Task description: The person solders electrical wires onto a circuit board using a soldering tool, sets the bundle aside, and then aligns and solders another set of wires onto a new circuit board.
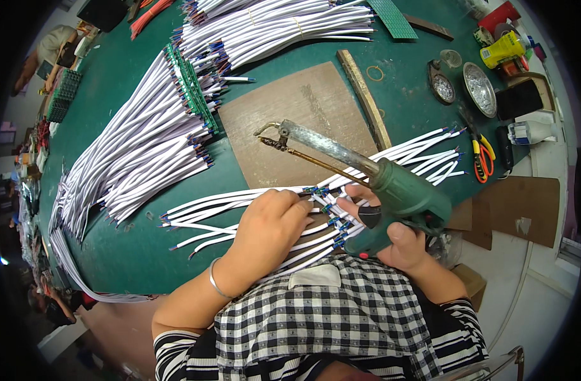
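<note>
My right hand (401, 244) is wrapped round the handle of a green soldering gun (409, 195). Its metal barrel points to the upper left, and the bent tip hangs over a brown board (284, 120). Just left of the gun, my left hand (268, 222) has its fingers bent and closed on white cables (208, 206). These cables run out to both sides from a row of small circuit boards (339, 240) between my hands. The left fingertips partly hide the cable ends, and the gun covers some of the boards.
Bundles of white cables (125, 133) fill the green table's left and back, with a green circuit-board strip (192, 89) across one. A wooden bar (364, 98) lies beside the brown board. Metal dishes (479, 89), orange-handled pliers (484, 159) and a yellow bottle (503, 51) are at the right.
</note>
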The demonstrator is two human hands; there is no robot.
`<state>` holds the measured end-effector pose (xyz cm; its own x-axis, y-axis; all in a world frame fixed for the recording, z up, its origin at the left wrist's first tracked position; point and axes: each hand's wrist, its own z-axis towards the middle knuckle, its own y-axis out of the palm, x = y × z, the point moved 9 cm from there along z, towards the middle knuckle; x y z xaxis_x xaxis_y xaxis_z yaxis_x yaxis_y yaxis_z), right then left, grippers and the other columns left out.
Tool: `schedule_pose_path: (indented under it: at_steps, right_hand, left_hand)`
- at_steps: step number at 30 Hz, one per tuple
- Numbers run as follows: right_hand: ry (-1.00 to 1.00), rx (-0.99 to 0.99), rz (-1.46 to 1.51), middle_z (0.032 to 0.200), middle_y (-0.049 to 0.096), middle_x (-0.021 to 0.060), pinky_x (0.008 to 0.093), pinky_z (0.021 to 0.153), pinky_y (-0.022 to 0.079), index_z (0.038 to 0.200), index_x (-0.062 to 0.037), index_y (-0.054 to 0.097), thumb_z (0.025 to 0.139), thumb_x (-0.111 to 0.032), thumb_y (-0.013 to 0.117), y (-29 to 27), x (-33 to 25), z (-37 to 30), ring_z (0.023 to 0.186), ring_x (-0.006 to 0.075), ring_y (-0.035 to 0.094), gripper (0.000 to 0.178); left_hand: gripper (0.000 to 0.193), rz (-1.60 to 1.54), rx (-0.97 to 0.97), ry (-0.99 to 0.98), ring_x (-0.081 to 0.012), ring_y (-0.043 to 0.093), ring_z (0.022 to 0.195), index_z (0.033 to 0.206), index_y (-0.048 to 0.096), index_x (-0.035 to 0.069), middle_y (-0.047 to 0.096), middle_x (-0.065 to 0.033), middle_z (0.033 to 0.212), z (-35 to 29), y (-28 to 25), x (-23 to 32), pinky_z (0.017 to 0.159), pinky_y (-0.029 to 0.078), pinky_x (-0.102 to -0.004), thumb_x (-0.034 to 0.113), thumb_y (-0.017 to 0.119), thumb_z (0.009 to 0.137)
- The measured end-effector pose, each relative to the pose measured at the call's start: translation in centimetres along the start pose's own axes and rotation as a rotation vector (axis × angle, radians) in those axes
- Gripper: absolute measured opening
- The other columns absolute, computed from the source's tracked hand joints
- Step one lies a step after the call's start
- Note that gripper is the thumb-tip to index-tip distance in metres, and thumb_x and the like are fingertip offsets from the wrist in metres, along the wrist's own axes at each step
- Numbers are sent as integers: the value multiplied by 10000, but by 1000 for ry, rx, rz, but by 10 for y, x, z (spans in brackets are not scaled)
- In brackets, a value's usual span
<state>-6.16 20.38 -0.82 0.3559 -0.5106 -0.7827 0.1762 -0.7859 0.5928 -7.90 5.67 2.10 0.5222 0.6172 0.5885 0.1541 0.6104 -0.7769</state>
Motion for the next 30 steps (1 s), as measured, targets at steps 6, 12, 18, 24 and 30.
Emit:
schedule_pose_path:
  at_steps: [6, 12, 18, 24, 30]
  right_hand:
    - [-74, -13, 9, 1417, 370, 203, 490, 1129, 251, 1413, -1, 291, 846, -282, 617, -5, 7, 8, 1334, 294, 363, 712]
    - [-147, 17, -30, 1465, 287, 223, 513, 1156, 172, 1455, -43, 201, 815, -336, 594, -5, 3, 20, 1397, 323, 255, 807]
    - [-185, 52, -31, 1490, 258, 148, 528, 1149, 179, 1457, -47, 193, 813, -357, 599, 0, -5, 20, 1412, 315, 232, 822]
    - [-57, 49, -33, 1495, 241, 162, 514, 1154, 174, 1458, -29, 173, 809, -399, 593, -1, 2, 17, 1412, 301, 230, 857]
    - [29, 31, -21, 1501, 226, 180, 485, 1163, 148, 1461, -15, 158, 814, -424, 559, 0, 10, 15, 1423, 296, 195, 864]
  left_hand:
    - [194, 158, 30, 120, -256, 556, 664, 883, 638, 56, 562, -69, 759, 9, 4, 4, 583, 450, -371, 88, 709, 706]
    - [130, 32, 11, -73, -309, 574, 658, 859, 629, 55, 562, -102, 743, 30, -4, -15, 581, 465, -389, 90, 687, 748]
    - [147, -503, -335, -539, -187, 603, 662, 958, 626, 15, 626, -80, 808, 14, 20, -37, 596, 489, -295, 110, 662, 852]
    - [222, -1366, -241, -1016, -89, 567, 676, 1095, 549, 3, 619, -25, 842, -23, 59, -36, 607, 476, -219, 85, 620, 901]
    - [176, -1508, 134, -938, -71, 578, 704, 1073, 587, 23, 628, -13, 856, -29, 64, -37, 593, 449, -199, 67, 611, 905]
